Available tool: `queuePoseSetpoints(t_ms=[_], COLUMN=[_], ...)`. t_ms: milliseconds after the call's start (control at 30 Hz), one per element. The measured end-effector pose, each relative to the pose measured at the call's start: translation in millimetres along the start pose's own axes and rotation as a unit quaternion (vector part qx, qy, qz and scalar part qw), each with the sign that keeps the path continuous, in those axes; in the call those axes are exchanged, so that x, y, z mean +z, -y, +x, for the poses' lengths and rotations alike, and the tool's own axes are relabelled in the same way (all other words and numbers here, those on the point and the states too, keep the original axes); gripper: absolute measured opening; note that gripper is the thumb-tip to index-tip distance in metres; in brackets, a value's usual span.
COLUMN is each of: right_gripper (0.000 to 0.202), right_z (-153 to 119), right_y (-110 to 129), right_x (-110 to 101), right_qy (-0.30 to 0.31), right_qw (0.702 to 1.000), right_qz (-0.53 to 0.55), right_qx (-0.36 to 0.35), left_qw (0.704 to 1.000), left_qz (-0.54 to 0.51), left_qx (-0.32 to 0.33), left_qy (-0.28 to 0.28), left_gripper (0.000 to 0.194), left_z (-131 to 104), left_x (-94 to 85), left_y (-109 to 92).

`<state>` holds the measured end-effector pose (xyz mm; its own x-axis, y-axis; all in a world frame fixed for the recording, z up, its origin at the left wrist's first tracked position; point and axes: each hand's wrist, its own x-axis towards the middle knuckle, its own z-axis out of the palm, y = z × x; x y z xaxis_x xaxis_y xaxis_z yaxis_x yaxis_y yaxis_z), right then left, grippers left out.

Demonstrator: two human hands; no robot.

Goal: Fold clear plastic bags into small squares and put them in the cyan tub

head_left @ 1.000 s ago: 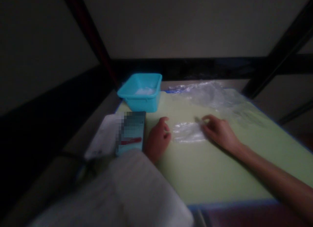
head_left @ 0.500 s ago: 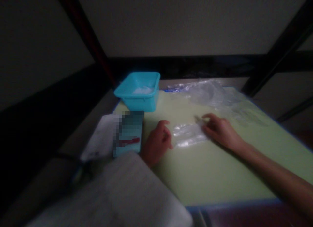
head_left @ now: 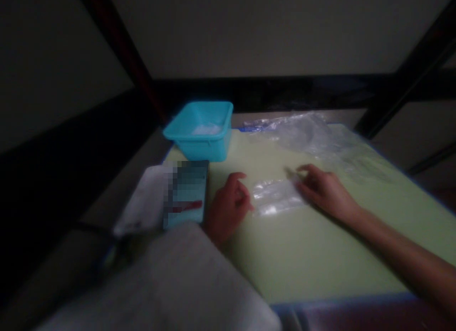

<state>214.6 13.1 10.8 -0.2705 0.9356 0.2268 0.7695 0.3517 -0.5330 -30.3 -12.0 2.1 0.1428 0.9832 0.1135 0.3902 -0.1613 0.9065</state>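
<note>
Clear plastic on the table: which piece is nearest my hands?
The small piece, between your left hand and right hand; the larger, crumpled plastic lies farther back on the table.

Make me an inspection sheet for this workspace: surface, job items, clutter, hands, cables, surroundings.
Surface: yellow-green table, blue edging.
Job items: clear bag lying between the hands.
Clutter: turquoise basin with whitish contents; crumpled plastic at the back; teal slab, partly pixelated; white sheet.
Hands: left hand beside the bag's left end, index finger and thumb apart; right hand at its right end, grip unclear.
Cables: nothing seen for certain; left side too dark.
Surroundings: dim wall, dark bars.
</note>
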Motion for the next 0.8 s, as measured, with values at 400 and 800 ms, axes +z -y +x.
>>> queuePoseSetpoints(t_ms=[400, 800], right_gripper=[0.035, 0.035], right_z=[0.3, 0.9], right_y=[-0.4, -2.6], right_x=[0.2, 1.6], right_qy=[-0.003, -0.008], right_qw=[1.000, 0.996], right_qz=[-0.010, -0.082], right_qx=[0.004, 0.019], left_qw=[0.998, 0.996], left_qz=[0.053, 0.080], left_qx=[0.014, 0.035], left_qy=[-0.007, 0.008], left_gripper=[0.048, 0.056], left_z=[0.5, -1.9], left_x=[-0.3, 0.6], left_y=[4.3, 1.4])
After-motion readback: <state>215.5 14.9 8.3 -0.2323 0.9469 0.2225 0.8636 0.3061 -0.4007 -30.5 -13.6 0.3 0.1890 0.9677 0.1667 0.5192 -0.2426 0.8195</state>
